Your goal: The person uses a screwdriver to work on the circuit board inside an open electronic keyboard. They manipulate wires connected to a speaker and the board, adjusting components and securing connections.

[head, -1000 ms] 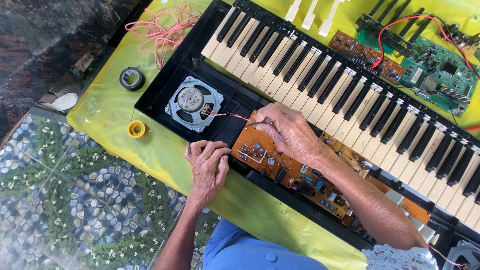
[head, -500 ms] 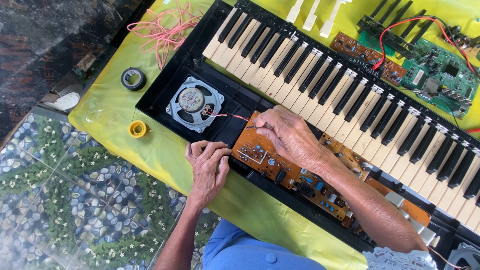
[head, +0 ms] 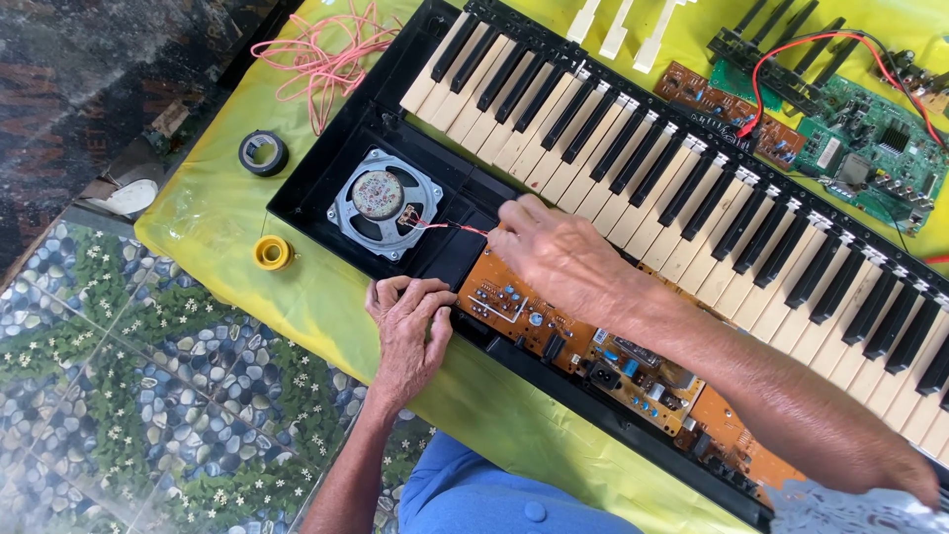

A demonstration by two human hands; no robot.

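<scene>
From the head camera, an opened electronic keyboard [head: 633,188] lay slantwise on a yellow cloth [head: 227,227], its black case bared on the near side; the left hand [head: 410,331] rested palm-down on the front rim of the case, fingers curled over the corner of the orange circuit board [head: 573,341], pressing on it rather than gripping anything I could make out; the right hand [head: 559,252] lay over the upper edge of the same board, just below the white keys, its fingers bent and close together, the tips touching the board near a thin red wire [head: 450,227]; whether they pinched that wire I could not tell; the wire ran left to a round grey speaker [head: 384,203] seated in the case, just beside both hands; on the cloth to the left sat a yellow tape roll [head: 271,253] and, farther up, a black tape roll [head: 263,152], well apart from the hands; a tangle of pink cord [head: 326,59] lay beyond the keyboard's left end; a green circuit board [head: 875,148] with red leads lay past the keys at the upper right; loose white keys [head: 618,30] lay near the top edge.
</scene>
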